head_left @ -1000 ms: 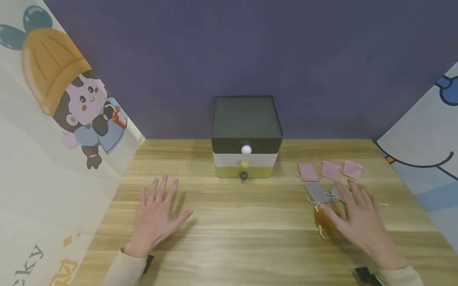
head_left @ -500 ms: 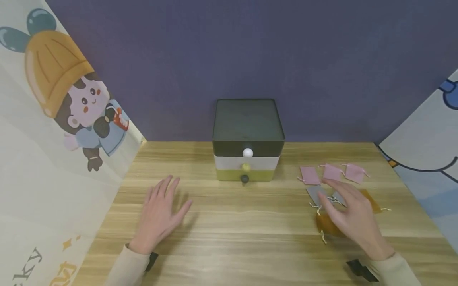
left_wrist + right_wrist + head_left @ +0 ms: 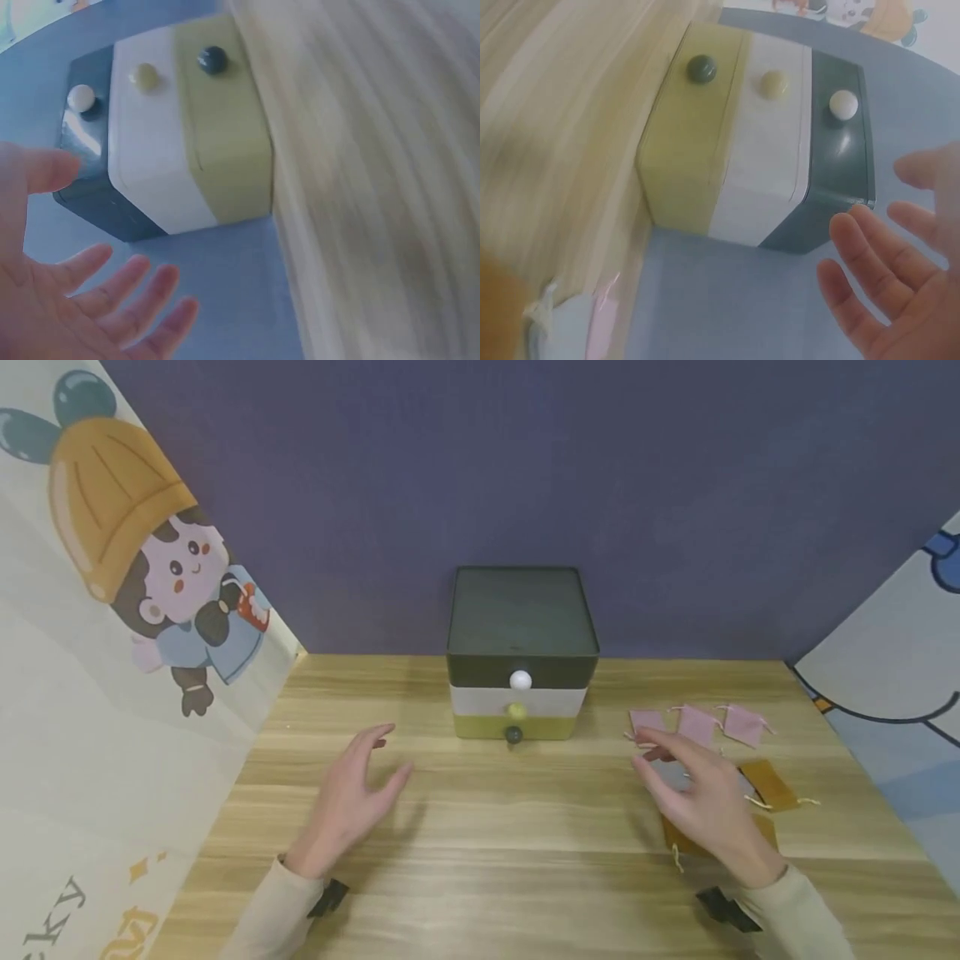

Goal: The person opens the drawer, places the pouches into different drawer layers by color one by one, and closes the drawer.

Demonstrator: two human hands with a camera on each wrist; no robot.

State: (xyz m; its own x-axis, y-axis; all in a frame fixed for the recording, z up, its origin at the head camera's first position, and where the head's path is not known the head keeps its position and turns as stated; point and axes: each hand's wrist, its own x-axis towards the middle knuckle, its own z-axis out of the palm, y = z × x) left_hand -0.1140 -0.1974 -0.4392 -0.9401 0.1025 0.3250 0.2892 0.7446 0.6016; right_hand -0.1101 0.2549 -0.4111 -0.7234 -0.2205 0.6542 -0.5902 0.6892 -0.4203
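At the back middle of the table stands a three-tier drawer box (image 3: 523,610), dark green over white over yellow-green, each drawer with a round knob and all pushed in. My left hand (image 3: 348,802) hovers left of it, fingers relaxed and holding nothing; in the left wrist view its fingers (image 3: 124,304) spread beside the box. Above the drawstring pouches on the right is my right hand (image 3: 701,797), also bare, fingers loosely bent. It partly hides the grey pouch (image 3: 663,768) and an orange pouch (image 3: 678,835). Another orange pouch (image 3: 770,785) lies right of it.
Behind the grey pouches lie pink pouches (image 3: 742,725) in a row. A dark blue panel (image 3: 375,510) rises behind the wooden table (image 3: 480,860). Cartoon-printed walls (image 3: 150,693) flank both sides.
Both hands have moved inward, toward the middle. Their fingers went from spread flat to loosely bent, palms turning to face each other. The pouches and the drawer box stay in place.
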